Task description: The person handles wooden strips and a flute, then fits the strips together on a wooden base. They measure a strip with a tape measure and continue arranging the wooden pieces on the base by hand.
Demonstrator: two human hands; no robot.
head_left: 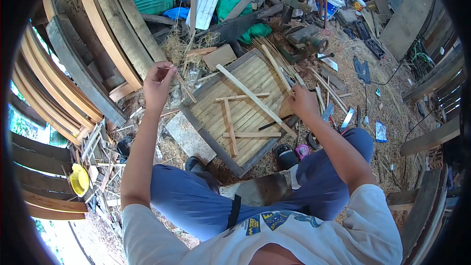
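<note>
My left hand (159, 82) is raised left of the wooden panel (202, 114), fingers curled and thumb and fingertips close together; anything between them is too small to make out. Over the panel's right side, my right hand (301, 102) is closed at the lower end of a wooden strip (276, 67); what its fingers grip is hidden. A long pale strip (255, 99) lies diagonally across the panel. Beneath and beside it lie a short upper strip (243, 96), a lower strip (252, 134) and a slanted one (230, 126). A dark curved tool (274, 123) rests near the right hand.
A green-handled vise (314, 44) stands beyond the panel. A pink tape measure (302, 150) lies near my right knee, with a white-labelled packet (380, 131) further right. Curved timbers (88, 71) lean at the left, above a yellow bowl (79, 180). Shavings and offcuts cover the ground.
</note>
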